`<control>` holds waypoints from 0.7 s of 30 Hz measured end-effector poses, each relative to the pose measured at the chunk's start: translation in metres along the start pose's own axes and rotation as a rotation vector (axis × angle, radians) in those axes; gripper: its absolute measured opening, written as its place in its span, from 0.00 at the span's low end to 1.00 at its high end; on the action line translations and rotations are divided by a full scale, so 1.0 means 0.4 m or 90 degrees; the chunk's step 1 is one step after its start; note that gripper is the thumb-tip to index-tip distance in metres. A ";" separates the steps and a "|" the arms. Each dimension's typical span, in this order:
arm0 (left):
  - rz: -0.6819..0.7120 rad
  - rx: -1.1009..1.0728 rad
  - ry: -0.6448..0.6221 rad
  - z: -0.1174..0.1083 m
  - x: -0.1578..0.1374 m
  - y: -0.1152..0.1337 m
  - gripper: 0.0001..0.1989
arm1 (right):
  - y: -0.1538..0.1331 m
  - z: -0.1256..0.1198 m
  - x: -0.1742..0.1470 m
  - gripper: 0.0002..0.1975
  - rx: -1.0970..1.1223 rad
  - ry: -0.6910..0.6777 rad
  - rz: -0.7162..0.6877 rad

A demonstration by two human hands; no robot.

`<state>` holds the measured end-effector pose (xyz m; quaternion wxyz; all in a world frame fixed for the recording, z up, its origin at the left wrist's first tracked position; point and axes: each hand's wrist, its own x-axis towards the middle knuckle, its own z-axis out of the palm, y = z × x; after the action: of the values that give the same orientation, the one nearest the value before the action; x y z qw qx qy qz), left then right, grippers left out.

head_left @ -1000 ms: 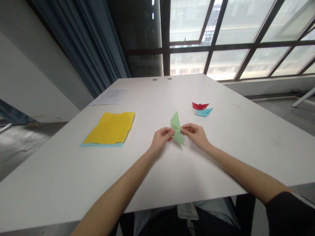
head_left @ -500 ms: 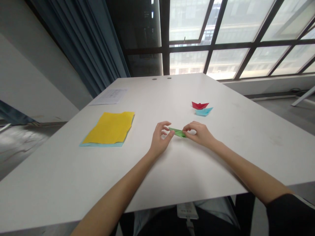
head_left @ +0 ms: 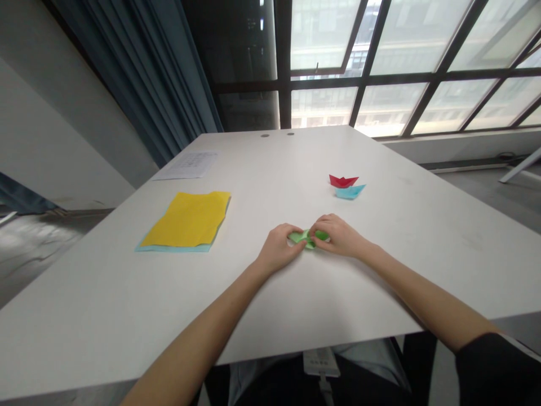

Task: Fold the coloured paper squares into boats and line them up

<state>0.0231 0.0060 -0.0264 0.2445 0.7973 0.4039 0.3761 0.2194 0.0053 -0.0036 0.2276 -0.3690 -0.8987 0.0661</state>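
Note:
A small green folded paper boat [head_left: 307, 239] is between my two hands, low over the white table [head_left: 270, 316]. My left hand [head_left: 281, 247] is closed on its left end, thumb in front and fingers behind. On the right part, my right hand [head_left: 336, 235] pinches the paper, and its fingertips cover some of the folds. Beyond my right hand, a red paper boat [head_left: 343, 181] and a light blue paper boat [head_left: 350, 193] rest close together on the tabletop.
To the left lies a stack of paper sheets, yellow [head_left: 188, 220] on top and light blue [head_left: 173, 248] beneath. A printed white sheet [head_left: 188, 166] is farther back. Blue curtain [head_left: 147, 73] and windows [head_left: 325, 45] stand past the table. A badge [head_left: 321, 362] hangs at my waist.
Both hands have come down slightly towards me with the green paper. The green paper now looks spread wider, and the left fingers have closed in on it. The other papers stay put.

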 end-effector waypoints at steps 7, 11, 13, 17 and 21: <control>-0.014 0.088 -0.090 0.008 -0.001 -0.002 0.17 | -0.004 0.005 0.000 0.12 -0.033 -0.084 0.061; -0.010 0.124 -0.102 0.010 0.000 -0.002 0.19 | -0.010 0.010 0.001 0.16 -0.034 -0.093 0.109; -0.009 0.142 -0.097 0.010 0.000 -0.003 0.20 | -0.014 0.011 0.001 0.17 -0.034 -0.092 0.118; -0.018 0.171 -0.094 0.011 0.000 -0.005 0.21 | -0.017 0.009 0.002 0.15 -0.029 -0.078 0.114; -0.018 0.181 -0.099 0.012 -0.001 -0.004 0.22 | -0.016 0.008 0.005 0.14 -0.012 -0.069 0.107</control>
<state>0.0260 0.0061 -0.0306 0.1650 0.8448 0.4438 0.2494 0.2126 0.0022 -0.0039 0.1688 -0.4413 -0.8761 0.0961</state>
